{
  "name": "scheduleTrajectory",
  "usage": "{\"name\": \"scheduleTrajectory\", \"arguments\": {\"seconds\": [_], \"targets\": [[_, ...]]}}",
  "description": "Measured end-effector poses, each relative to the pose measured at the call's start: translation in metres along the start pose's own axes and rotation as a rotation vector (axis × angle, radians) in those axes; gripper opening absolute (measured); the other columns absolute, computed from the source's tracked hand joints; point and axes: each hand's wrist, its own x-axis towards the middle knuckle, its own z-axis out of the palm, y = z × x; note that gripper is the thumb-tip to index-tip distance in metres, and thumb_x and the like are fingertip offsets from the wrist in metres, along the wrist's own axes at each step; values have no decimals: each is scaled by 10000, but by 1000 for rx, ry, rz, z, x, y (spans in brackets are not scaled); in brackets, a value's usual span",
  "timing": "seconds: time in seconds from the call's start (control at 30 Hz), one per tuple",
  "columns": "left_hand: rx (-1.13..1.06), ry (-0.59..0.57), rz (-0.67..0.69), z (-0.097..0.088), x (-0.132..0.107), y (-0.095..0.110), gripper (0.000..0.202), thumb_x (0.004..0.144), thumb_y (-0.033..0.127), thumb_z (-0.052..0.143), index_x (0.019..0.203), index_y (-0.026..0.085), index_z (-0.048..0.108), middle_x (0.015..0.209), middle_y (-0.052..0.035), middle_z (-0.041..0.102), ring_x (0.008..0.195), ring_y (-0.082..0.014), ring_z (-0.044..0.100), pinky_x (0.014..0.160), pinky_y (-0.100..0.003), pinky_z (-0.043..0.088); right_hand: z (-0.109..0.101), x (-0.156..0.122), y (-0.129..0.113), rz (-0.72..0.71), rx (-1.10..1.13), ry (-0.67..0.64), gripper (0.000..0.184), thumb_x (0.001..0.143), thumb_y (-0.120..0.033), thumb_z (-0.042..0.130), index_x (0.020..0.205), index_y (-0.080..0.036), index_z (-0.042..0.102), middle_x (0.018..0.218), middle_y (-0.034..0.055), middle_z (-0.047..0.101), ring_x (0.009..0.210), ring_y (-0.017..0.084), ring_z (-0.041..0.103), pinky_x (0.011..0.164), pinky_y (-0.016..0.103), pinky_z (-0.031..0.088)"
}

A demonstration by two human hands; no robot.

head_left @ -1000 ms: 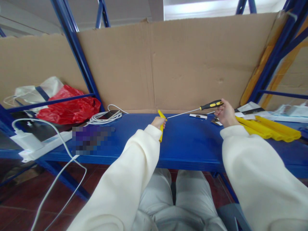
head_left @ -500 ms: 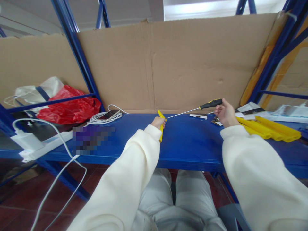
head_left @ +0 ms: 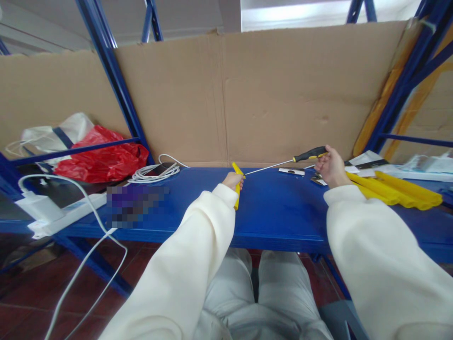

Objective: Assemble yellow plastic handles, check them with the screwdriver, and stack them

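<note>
My left hand (head_left: 233,180) is closed around the middle of a yellow piece (head_left: 237,202), long and narrow, held near the blue tabletop (head_left: 279,212). In my right hand (head_left: 331,166) is the end of the black and yellow handle of a screwdriver (head_left: 311,153), gripped by the fingers. The screwdriver's long thin shaft slopes down to the left, and its tip meets the yellow piece beside my left fingers. Whatever the tip sits on is too small to make out.
Several yellow tubular pieces (head_left: 406,189) lie at the right by some papers. A small white flat item (head_left: 291,171) rests behind the screwdriver. On the left are a coiled white cable (head_left: 154,174), a red bag (head_left: 106,153) and a power strip (head_left: 71,215). A cardboard sheet (head_left: 283,94) stands behind.
The screwdriver handle has turned slightly in my right hand, and the fingers have shifted a little. My left hand and the yellow piece stay in place.
</note>
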Motion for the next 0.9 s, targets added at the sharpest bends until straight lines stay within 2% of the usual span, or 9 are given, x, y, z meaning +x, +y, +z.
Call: {"name": "scheduleTrajectory", "arguments": {"seconds": [0.13, 0.27, 0.37, 0.53, 0.73, 0.9], "targets": [[13, -4, 9, 0, 0, 0, 288, 918, 11, 513, 680, 170, 483, 450, 77, 394, 354, -45, 328, 409, -183, 269, -4, 6, 3, 39, 3, 28, 472, 849, -434, 707, 646, -249, 323, 439, -86, 287, 361, 95, 313, 323, 226, 283], [12, 4, 9, 0, 0, 1, 284, 911, 6, 515, 679, 166, 485, 452, 77, 396, 353, -44, 332, 412, -183, 273, -4, 6, 4, 32, 12, 57, 472, 842, -426, 739, 656, -243, 346, 437, -95, 267, 368, 91, 314, 331, 212, 295], [5, 12, -2, 0, 1, 0, 264, 899, 20, 554, 686, 164, 494, 459, 78, 404, 352, -42, 333, 412, -181, 274, -1, 3, 2, 20, 17, 46, 487, 833, -437, 762, 655, -232, 358, 450, -93, 313, 377, 78, 339, 340, 191, 312], [-6, 19, -4, -1, 2, 0, 245, 889, 36, 592, 698, 163, 503, 465, 79, 411, 355, -42, 337, 409, -177, 278, 6, -4, -2, 18, 8, 53, 342, 903, -384, 699, 715, -217, 468, 509, -61, 461, 421, 71, 433, 370, 156, 360], [7, -3, 8, 0, 2, 0, 283, 902, 13, 534, 670, 168, 486, 455, 72, 406, 357, -50, 341, 417, -185, 276, 6, -9, -3, -17, -14, 20, 471, 833, -444, 767, 651, -223, 394, 460, -89, 342, 367, 63, 304, 318, 175, 273], [1, 0, 11, 0, 3, 0, 276, 885, 14, 555, 662, 167, 496, 450, 71, 406, 361, -58, 345, 427, -193, 285, 11, -13, -5, -4, -13, 113, 366, 931, -365, 648, 661, -211, 455, 480, -67, 429, 376, 65, 347, 337, 180, 294]]}}
